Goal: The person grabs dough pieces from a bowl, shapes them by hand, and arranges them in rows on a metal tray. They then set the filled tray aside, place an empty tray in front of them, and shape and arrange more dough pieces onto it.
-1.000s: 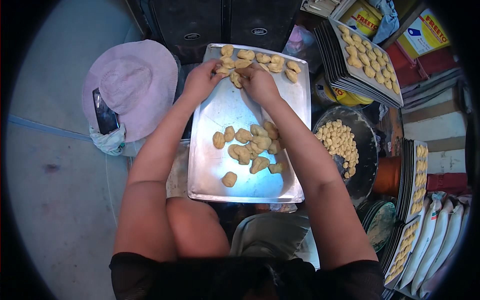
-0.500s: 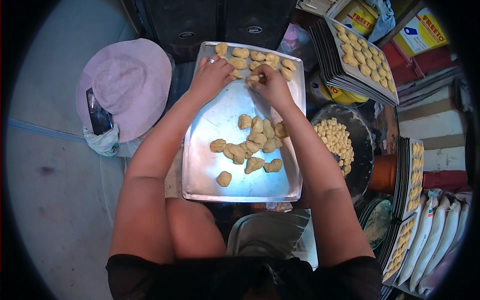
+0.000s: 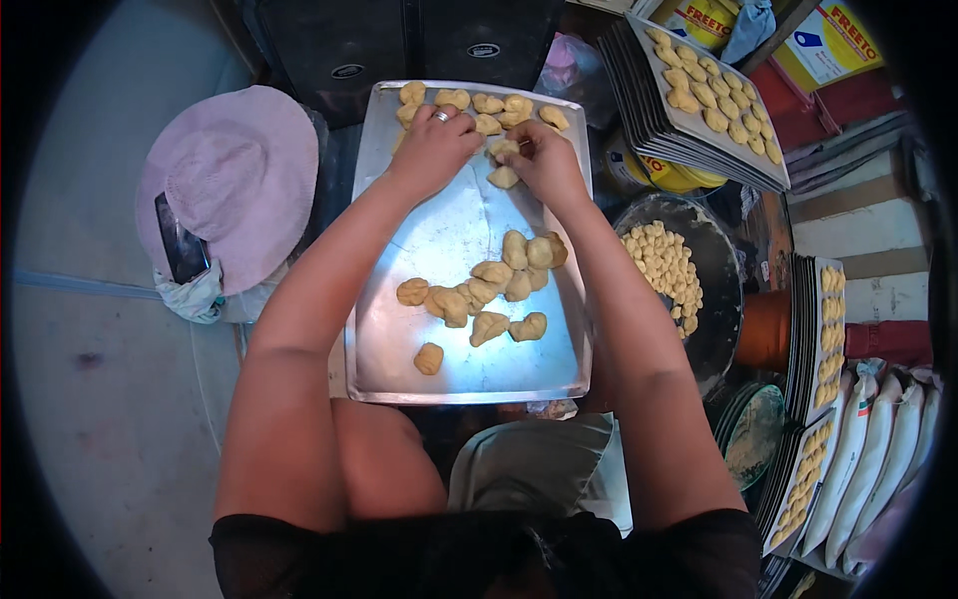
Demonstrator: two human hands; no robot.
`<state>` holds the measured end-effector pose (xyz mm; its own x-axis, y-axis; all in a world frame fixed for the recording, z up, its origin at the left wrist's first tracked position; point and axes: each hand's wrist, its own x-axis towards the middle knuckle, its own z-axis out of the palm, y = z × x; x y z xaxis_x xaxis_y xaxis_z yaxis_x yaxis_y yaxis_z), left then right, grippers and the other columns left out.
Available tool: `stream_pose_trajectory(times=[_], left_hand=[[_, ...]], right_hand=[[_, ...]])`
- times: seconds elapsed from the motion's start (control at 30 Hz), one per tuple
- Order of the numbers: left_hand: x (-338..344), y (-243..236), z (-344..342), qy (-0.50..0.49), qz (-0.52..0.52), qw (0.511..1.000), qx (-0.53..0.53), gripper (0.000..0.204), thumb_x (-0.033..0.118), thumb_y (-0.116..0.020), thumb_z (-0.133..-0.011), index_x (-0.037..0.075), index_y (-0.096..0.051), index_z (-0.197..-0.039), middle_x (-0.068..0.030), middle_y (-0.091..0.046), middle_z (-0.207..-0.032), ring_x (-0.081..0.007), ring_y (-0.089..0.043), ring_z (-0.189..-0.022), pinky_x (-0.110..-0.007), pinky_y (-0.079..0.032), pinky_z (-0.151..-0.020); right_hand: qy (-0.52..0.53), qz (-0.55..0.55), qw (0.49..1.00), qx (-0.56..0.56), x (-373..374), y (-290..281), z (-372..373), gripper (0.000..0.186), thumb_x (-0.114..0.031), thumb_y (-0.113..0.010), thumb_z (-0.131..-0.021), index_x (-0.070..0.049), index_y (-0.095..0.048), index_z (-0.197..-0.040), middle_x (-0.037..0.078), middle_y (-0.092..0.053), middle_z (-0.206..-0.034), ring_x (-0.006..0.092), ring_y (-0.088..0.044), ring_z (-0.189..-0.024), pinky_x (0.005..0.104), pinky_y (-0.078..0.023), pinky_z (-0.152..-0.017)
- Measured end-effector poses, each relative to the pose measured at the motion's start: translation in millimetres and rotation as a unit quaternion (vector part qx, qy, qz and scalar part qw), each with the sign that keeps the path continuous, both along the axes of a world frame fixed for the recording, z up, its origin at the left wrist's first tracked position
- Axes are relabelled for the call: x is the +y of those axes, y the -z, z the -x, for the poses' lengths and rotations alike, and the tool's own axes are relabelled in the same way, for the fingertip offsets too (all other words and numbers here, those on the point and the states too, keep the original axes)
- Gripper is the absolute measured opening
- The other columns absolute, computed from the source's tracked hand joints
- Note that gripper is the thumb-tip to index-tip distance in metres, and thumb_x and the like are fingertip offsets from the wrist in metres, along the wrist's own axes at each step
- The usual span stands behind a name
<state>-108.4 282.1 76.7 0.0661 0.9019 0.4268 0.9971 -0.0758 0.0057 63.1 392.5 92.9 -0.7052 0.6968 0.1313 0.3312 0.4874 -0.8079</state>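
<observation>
A shallow metal tray (image 3: 399,235) in front of me holds lumps of yellowish dough. My right hand (image 3: 549,165) pinches a piece of dough (image 3: 502,150) between thumb and fingers, near the far rows. Just below its fingertips is another dough piece (image 3: 504,178). Beside it on the left, my left hand (image 3: 436,152) is bent over the tray, its fingers curled down; what lies under them is hidden. Beyond both hands, dough lumps (image 3: 452,98) are set out along the far edge. Nearer me, a loose cluster of dough lumps (image 3: 479,290) sits mid-tray, with a single lump (image 3: 428,358) apart from it.
Right of the tray, a dark basin (image 3: 717,290) holds many small dough pieces. Stacked trays topped with shaped dough (image 3: 743,105) stand at the far right, with more stacks (image 3: 828,334) nearer. At left lie a pink hat (image 3: 225,170) and a phone (image 3: 182,238).
My view has shifted slightly, so the tray appears farther left. The dough cluster has lost lumps at its upper left, and a dough piece now shows below my right fingertips.
</observation>
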Motion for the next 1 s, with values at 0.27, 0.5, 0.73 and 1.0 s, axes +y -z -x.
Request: stream_pose_trajectory(times=[0.27, 0.5, 0.73, 1.0], left_hand=[[8, -6, -14, 0.079, -0.031, 0.995, -0.054, 0.021, 0.023, -0.066, -0.084, 0.014, -0.07, -0.102, 0.0014, -0.065, -0.102, -0.0198, -0.054, -0.11, -0.041, -0.033, -0.098], [30, 4, -31, 0.015, -0.025, 1.0, 0.004, 0.024, 0.029, -0.067, -0.084, 0.014, -0.068, -0.102, -0.0013, -0.063, -0.099, -0.0209, -0.054, -0.107, -0.041, -0.033, -0.099], [-63, -55, -8, 0.078, 0.331, 0.906, -0.25, 0.036, 0.023, -0.074, -0.079, 0.004, -0.062, -0.107, -0.0123, -0.062, -0.098, -0.028, -0.061, -0.09, -0.039, -0.049, -0.08], [-111, -41, -7, 0.137, 0.461, 0.811, -0.332, 0.024, 0.01, -0.076, -0.073, 0.002, -0.066, -0.093, -0.0082, -0.064, -0.074, -0.0179, -0.059, -0.069, -0.032, -0.048, -0.065]], right_hand=[[0.001, -0.051, 0.997, -0.059, -16, 11, -31, 0.032, -0.01, -0.078, -0.072, -0.003, -0.066, -0.101, 0.018, -0.065, -0.107, 0.035, -0.066, -0.096, 0.0413, -0.052, -0.084], [0.13, -0.213, 0.967, -0.046, 6, 20, -35, 0.044, -0.036, -0.079, -0.076, -0.006, -0.066, -0.106, 0.014, -0.066, -0.093, 0.0329, -0.065, -0.084, 0.0421, -0.051, -0.073], [0.073, -0.173, 0.98, -0.06, -17, -2, -43, 0.06, -0.039, -0.08, -0.074, -0.007, -0.058, -0.12, 0.016, -0.063, -0.104, 0.0362, -0.063, -0.091, 0.0436, -0.051, -0.077], [-0.388, -0.122, 0.879, -0.247, -87, -23, -33, 0.044, -0.044, -0.074, -0.079, -0.014, -0.068, -0.111, 0.008, -0.06, -0.111, 0.0286, -0.056, -0.108, 0.0415, -0.044, -0.092]])
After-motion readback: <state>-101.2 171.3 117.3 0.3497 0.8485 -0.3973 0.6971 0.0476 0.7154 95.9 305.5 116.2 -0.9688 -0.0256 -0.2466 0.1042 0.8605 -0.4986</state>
